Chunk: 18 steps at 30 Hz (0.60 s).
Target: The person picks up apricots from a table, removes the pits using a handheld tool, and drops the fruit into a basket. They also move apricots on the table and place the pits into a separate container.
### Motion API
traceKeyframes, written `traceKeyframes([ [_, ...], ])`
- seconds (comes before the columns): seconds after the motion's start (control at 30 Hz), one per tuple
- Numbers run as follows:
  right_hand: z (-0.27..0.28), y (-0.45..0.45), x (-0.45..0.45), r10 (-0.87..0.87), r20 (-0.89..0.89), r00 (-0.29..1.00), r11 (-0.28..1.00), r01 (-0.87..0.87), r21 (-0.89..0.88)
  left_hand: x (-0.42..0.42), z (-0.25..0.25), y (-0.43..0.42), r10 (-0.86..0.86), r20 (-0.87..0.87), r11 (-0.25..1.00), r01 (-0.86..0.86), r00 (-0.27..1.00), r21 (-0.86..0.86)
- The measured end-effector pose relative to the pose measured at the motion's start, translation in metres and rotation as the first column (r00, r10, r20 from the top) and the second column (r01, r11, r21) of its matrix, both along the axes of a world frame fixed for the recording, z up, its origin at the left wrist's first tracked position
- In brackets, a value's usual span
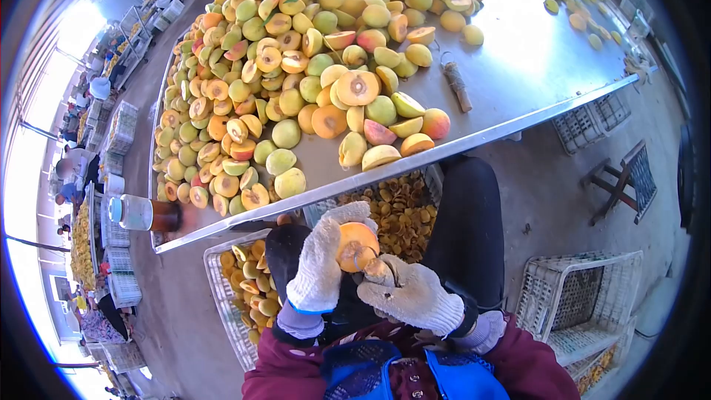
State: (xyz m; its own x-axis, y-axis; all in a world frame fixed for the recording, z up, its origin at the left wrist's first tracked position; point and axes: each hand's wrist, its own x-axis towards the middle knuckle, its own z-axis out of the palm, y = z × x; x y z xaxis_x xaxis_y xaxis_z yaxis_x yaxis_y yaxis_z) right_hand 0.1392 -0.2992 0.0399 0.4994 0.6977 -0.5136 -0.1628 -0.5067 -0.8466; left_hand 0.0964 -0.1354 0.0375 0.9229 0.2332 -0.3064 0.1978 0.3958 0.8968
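My left hand (321, 265), in a whitish knitted glove, is closed around a peach half (357, 243) with its cut face turned up. Also gloved, my right hand (407, 295) grips a small pitting tool (378, 272) with a wooden handle; its thin metal end meets the lower edge of the peach half. Below my hands, a crate of small brown scraps (404, 215) stands between my knees. Left of my leg, another crate (222, 281) holds cut peach halves.
A metal table (518, 78) in front bears a large heap of peaches (296, 67), whole and halved. On it lie a wire-loop tool (456, 87) and a bottle of dark drink (148, 214). Stacked crates (578, 296) and a folding stool (628, 181) stand right. People work far left.
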Motion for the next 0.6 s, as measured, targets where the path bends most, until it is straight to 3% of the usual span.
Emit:
traceKeyframes([
  [0.2,-0.004,-0.001,-0.006,-0.048,0.157,0.986,0.998,0.053,-0.026,-0.007,-0.005,-0.016,0.048,-0.014,0.999,-0.047,0.999,0.024],
  [0.23,-0.001,-0.001,-0.005,-0.048,0.158,0.986,0.998,0.052,-0.025,-0.006,-0.002,-0.023,0.053,0.082,0.997,-0.058,0.995,0.059],
  [0.3,0.005,-0.004,-0.002,-0.063,-0.112,0.992,0.994,0.072,0.08,-0.006,0.004,-0.029,0.052,0.176,0.993,-0.069,0.983,0.092],
  [0.33,0.003,-0.006,-0.003,-0.063,-0.112,0.992,0.994,0.072,0.078,-0.005,0.007,-0.03,0.031,0.211,0.981,-0.07,0.977,0.179],
  [0.37,0.001,-0.007,-0.004,-0.055,-0.307,0.95,0.987,0.099,0.128,-0.004,0.01,-0.032,0.006,0.243,0.962,-0.072,0.97,0.263],
  [0.4,0.0,-0.008,-0.005,-0.034,-0.489,0.871,0.976,0.134,0.17,-0.004,0.013,-0.034,0.044,0.221,0.982,-0.083,0.974,0.17],
  [0.43,0.0,-0.01,-0.003,-0.034,-0.489,0.872,0.977,0.133,0.169,-0.002,0.017,-0.031,0.046,0.221,0.982,-0.084,0.974,0.168],
  [0.5,-0.001,-0.015,0.002,0.107,-0.717,0.688,0.964,0.106,0.245,0.002,0.023,-0.023,-0.082,0.006,0.976,0.078,0.997,0.205],
  [0.53,-0.008,-0.017,0.004,0.108,-0.714,0.691,0.963,0.104,0.247,0.003,0.024,-0.024,-0.071,-0.007,0.978,0.071,0.997,0.198],
  [0.57,-0.022,-0.019,0.005,0.295,-0.844,0.447,0.907,0.146,0.394,0.004,0.028,-0.022,-0.074,-0.005,0.977,0.073,0.997,0.198],
  [0.6,-0.033,-0.022,0.003,0.48,-0.861,0.167,0.83,0.234,0.507,0.003,0.032,-0.02,-0.175,0.049,0.919,0.145,0.983,0.367],
])
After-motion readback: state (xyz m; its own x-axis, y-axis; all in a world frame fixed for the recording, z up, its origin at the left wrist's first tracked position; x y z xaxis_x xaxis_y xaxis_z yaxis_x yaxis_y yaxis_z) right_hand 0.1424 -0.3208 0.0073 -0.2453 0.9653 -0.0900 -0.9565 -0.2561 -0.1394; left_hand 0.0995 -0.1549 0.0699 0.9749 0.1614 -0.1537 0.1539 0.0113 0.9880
